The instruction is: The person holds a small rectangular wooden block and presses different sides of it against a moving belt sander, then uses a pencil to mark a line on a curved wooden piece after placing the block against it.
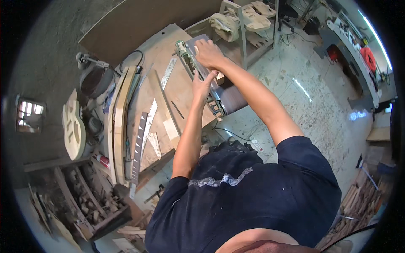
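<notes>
A belt sander (232, 100) with a wide grey-brown belt and a metal side frame stands at the table's right edge. Over its far part, my right hand (209, 55) is closed with curled fingers on a pale piece of wood (220, 79), which is mostly hidden under the hand and forearm. My left hand (202, 85) is nearer to me, with its thumb against the near end of the wood and its fingers at the sander's side frame. Where the wood meets the belt is hidden.
On the wooden table (162, 46) lie a white metal ruler (169, 72), a dark toothed strip (139, 143) and a pencil-like stick (177, 110). Long laminated wood blanks (121, 122) line its left edge. Guitar bodies (74, 128) stand left; a rack (244, 38) holds more at the back.
</notes>
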{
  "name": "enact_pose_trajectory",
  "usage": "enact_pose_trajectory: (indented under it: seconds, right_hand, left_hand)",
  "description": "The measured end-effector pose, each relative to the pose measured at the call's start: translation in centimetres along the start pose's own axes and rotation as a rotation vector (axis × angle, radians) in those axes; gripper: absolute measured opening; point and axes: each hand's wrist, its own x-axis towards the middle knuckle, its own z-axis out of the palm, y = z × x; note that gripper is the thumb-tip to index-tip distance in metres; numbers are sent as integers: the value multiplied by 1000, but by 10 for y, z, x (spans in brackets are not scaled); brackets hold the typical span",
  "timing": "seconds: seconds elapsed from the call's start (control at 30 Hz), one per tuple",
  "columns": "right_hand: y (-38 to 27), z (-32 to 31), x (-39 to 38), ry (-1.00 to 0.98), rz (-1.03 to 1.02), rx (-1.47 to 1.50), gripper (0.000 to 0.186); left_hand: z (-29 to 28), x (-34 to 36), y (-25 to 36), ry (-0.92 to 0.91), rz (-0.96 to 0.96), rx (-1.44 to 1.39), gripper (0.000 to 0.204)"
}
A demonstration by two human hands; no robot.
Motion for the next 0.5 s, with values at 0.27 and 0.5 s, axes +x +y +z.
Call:
enact_pose_trajectory:
  seconds: [0.27,0.5]
  right_hand:
    - [-2,3,0,-92,54,198,44]
    - [2,2,-2,-95,49,212,47]
  left_hand:
    - [-4,4,-3,-80,-46,15,82]
    - [7,-7,8,7,-34,-28,91]
